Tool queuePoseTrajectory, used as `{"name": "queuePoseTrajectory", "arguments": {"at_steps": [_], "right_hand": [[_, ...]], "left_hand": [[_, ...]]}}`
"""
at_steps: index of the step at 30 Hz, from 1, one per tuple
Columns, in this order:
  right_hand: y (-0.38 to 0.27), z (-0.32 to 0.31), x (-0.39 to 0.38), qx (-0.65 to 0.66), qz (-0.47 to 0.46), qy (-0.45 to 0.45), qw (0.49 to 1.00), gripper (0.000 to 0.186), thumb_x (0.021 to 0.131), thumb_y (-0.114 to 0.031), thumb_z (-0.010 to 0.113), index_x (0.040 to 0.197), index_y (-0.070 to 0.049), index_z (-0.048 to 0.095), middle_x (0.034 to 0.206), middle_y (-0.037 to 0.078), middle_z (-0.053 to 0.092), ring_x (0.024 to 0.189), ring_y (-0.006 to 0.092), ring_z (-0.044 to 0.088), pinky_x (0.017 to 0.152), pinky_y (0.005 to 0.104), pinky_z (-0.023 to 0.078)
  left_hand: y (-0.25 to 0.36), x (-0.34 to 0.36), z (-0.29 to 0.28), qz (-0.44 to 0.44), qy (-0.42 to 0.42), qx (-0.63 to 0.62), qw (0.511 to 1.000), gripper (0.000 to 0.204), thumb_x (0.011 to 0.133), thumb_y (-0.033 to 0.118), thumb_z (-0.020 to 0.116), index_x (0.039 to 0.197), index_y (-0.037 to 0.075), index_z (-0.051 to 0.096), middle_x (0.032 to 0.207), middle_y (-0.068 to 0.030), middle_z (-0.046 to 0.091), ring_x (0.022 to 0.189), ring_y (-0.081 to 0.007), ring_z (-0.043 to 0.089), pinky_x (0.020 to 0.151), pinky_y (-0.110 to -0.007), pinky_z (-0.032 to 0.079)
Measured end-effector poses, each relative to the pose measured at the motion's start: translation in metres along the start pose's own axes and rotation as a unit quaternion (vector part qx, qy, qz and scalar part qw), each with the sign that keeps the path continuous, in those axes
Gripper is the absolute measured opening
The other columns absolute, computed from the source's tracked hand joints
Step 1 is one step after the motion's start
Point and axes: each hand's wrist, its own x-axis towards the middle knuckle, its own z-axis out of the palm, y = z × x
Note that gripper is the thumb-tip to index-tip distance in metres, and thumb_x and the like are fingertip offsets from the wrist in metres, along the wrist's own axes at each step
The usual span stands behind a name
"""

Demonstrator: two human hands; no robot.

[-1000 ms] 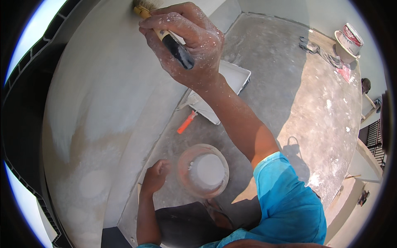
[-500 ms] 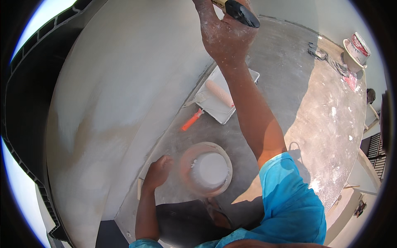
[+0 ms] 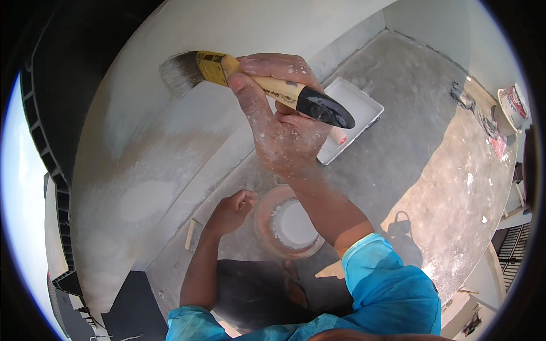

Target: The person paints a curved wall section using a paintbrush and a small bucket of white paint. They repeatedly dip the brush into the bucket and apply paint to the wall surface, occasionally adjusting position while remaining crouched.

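Observation:
In my right hand (image 3: 290, 125) I grip a wide paintbrush (image 3: 278, 88) with a yellow ferrule, a pale wooden handle and a black end. Its bristles point left against the whitish wall (image 3: 187, 136), which shows brownish patches. My left hand (image 3: 232, 211) hangs beside the wall base with its fingers curled loosely and nothing visible in them. On the floor next to it stands a round tub (image 3: 263, 221) holding white paint. Beyond my right wrist lies a white paint tray (image 3: 364, 108); a pink roller (image 3: 338, 135) in it is mostly hidden.
At the far right stand stacked buckets (image 3: 509, 111) near a grey rag (image 3: 483, 118) and a pink scrap (image 3: 497, 146). The concrete floor (image 3: 443, 193) has white splashes and a sunlit strip. A small wood strip (image 3: 190, 234) leans near the wall base.
My right hand has come down and toward me with the brush, whose bristles now show against the wall. My left hand has shifted slightly right and up. The roller's orange handle is now hidden.

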Motion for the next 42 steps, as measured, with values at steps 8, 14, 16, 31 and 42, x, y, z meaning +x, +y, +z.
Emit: {"name": "queuePoseTrajectory", "arguments": {"at_steps": [8,14,16,31,42], "right_hand": [[-0.008,-0.002,0.01,-0.153,-0.196,-0.048,0.967,0.02,0.08,-0.003,0.084,0.094,-0.007,0.071,0.102,0.009,0.07,0.091,0.0215,0.069,0.075,0.0305,0.056],[-0.023,0.007,0.003,0.021,-0.021,0.025,0.999,0.021,0.08,-0.006,0.086,0.092,-0.008,0.069,0.103,0.009,0.069,0.091,0.0211,0.069,0.074,0.0297,0.056],[-0.022,0.006,0.006,0.087,0.047,0.077,0.992,0.022,0.08,-0.007,0.087,0.091,-0.008,0.068,0.103,0.009,0.068,0.091,0.0209,0.069,0.074,0.0293,0.056],[0.016,0.021,0.021,-0.046,-0.171,0.062,0.982,0.024,0.08,-0.007,0.087,0.093,-0.004,0.067,0.09,0.01,0.07,0.079,0.0181,0.07,0.068,0.0288,0.057],[0.003,0.01,0.034,-0.031,-0.217,0.048,0.975,0.014,0.093,0.001,0.074,0.104,0.002,0.066,0.084,0.011,0.069,0.075,0.0162,0.067,0.067,0.0283,0.054]], "left_hand": [[0.01,-0.003,-0.007,-0.083,-0.044,0.016,0.995,0.034,0.102,0.024,0.057,0.128,0.004,0.062,0.112,-0.0138,0.073,0.096,-0.0222,0.072,0.088,-0.036,0.053],[0.006,-0.006,-0.007,-0.095,-0.034,-0.021,0.995,0.034,0.102,0.025,0.057,0.129,0.004,0.062,0.113,-0.0136,0.073,0.098,-0.0216,0.072,0.088,-0.035,0.053],[0.009,-0.007,-0.009,-0.109,-0.038,-0.016,0.993,0.034,0.102,0.025,0.056,0.129,0.004,0.062,0.114,-0.0138,0.073,0.099,-0.0214,0.072,0.088,-0.035,0.053],[0.006,-0.009,-0.01,-0.109,-0.039,-0.019,0.993,0.033,0.102,0.024,0.057,0.128,0.004,0.062,0.113,-0.0118,0.073,0.094,-0.0198,0.072,0.084,-0.034,0.053],[0.005,-0.009,-0.009,-0.115,-0.04,-0.03,0.992,0.034,0.1,0.02,0.053,0.128,0.004,0.062,0.114,-0.0119,0.073,0.095,-0.0196,0.072,0.087,-0.034,0.053]]}}
